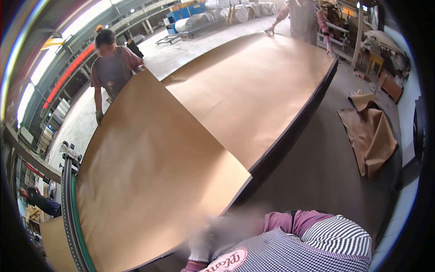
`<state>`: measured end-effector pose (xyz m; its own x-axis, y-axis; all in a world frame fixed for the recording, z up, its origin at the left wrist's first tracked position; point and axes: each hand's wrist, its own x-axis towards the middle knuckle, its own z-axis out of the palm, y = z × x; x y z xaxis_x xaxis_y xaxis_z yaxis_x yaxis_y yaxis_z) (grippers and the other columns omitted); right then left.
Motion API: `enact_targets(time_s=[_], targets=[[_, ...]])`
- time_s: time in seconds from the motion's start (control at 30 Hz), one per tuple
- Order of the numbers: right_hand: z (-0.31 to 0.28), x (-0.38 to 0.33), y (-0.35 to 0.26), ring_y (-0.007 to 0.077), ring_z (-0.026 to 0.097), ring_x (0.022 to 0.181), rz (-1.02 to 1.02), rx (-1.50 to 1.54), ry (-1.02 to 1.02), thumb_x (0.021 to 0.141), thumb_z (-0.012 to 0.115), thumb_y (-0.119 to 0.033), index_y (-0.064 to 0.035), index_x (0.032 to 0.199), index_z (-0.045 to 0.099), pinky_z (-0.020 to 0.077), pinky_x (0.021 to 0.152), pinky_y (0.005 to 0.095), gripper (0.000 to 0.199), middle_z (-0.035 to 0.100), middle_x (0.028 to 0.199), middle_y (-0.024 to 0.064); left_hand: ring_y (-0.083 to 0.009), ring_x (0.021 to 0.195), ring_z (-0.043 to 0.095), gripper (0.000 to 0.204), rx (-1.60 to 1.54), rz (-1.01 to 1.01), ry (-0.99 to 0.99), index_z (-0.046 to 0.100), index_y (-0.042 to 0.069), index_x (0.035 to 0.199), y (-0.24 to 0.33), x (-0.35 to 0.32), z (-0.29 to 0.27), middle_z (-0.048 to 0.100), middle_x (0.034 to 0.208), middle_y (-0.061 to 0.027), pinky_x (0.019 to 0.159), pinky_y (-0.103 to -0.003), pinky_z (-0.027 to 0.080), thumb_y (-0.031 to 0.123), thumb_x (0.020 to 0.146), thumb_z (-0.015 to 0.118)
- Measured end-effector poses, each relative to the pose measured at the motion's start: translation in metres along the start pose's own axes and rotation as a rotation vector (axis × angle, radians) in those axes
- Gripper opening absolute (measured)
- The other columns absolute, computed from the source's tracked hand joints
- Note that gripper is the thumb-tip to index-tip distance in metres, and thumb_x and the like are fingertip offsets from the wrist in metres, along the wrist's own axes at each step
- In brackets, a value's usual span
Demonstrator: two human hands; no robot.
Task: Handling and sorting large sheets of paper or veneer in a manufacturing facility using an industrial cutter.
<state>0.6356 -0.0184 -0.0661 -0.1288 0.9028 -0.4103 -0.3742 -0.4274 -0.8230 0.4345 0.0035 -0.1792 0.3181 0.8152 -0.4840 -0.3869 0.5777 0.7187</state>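
A large brown sheet (pixel 149 167), like kraft paper or thin board, slants up from my body toward the far left. At its near edge is my left hand (pixel 200 242), in a pale glove and heavily blurred. My right hand (pixel 233 229), also smeared by motion, reaches across from the right to that same edge. Whether the fingers of either hand grip the sheet cannot be made out. A co-worker (pixel 113 68) at the far left has hands at the sheet's far edge. Beneath and beyond lies a wide stack topped with another brown sheet (pixel 253 95).
Another person (pixel 303 20) holds the stack's far corners. On my left runs a machine rail (pixel 70 213) with a green strip. Crumpled brown sheeting (pixel 369 133) lies on the floor at right. White wrapped rolls (pixel 195 22) and a blue rack stand at the back.
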Motion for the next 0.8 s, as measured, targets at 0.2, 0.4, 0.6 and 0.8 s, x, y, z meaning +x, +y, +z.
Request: enact_targets(time_s=[0.2, 0.4, 0.6, 0.8], targets=[[-0.06, -0.012, -0.033, 0.009, 0.055, 0.075, 0.034, -0.082, 0.1, 0.094, 0.053, -0.032, -0.0044, 0.096, 0.063, 0.0477, 0.067, 0.0256, 0.03, 0.061, 0.088, 0.0008, -0.032, 0.109, 0.054, 0.053, -0.233, 0.008, 0.015, 0.047, 0.003, 0.129, 0.084, -0.065, 0.052, 0.054, 0.124, -0.016, 0.096, -0.047, 0.042, 0.044, 0.095, 0.039], [-0.088, -0.053, -0.081, 0.0209, 0.06, 0.099, -0.354, -0.126, 0.144, 0.097, 0.046, -0.017, 0.0019, 0.119, 0.053, 0.0496, 0.087, 0.0287, 0.031, 0.061, 0.111, 0.0123, -0.0282, 0.087, 0.064, 0.044, -0.498, 0.334, 0.581, 0.056, 0.01, 0.113, 0.132, -0.107, -0.022, 0.065, 0.102, -0.0076, 0.073, -0.044, 0.055, 0.046, 0.089, 0.051], [-0.08, -0.077, -0.083, 0.0226, 0.058, 0.105, -0.112, 0.078, 0.037, 0.096, 0.049, -0.023, 0.0037, 0.122, 0.051, 0.0475, 0.092, 0.034, 0.038, 0.059, 0.116, 0.0139, -0.0309, 0.078, 0.064, 0.033, -0.064, 0.432, 0.347, 0.058, 0.006, 0.107, 0.073, -0.057, -0.104, 0.065, 0.089, -0.0138, 0.065, -0.035, 0.053, 0.024, 0.079, 0.064], [0.032, -0.03, -0.045, 0.0177, 0.057, 0.093, 0.061, -0.383, -0.291, 0.09, 0.055, -0.036, -0.0024, 0.111, 0.059, 0.0466, 0.082, 0.0333, 0.039, 0.061, 0.104, 0.0073, -0.0265, 0.082, 0.065, 0.031, -0.035, 0.356, 0.26, 0.05, 0.006, 0.114, 0.029, -0.031, -0.041, 0.062, 0.101, -0.013, 0.065, -0.044, 0.057, 0.026, 0.09, 0.054]])
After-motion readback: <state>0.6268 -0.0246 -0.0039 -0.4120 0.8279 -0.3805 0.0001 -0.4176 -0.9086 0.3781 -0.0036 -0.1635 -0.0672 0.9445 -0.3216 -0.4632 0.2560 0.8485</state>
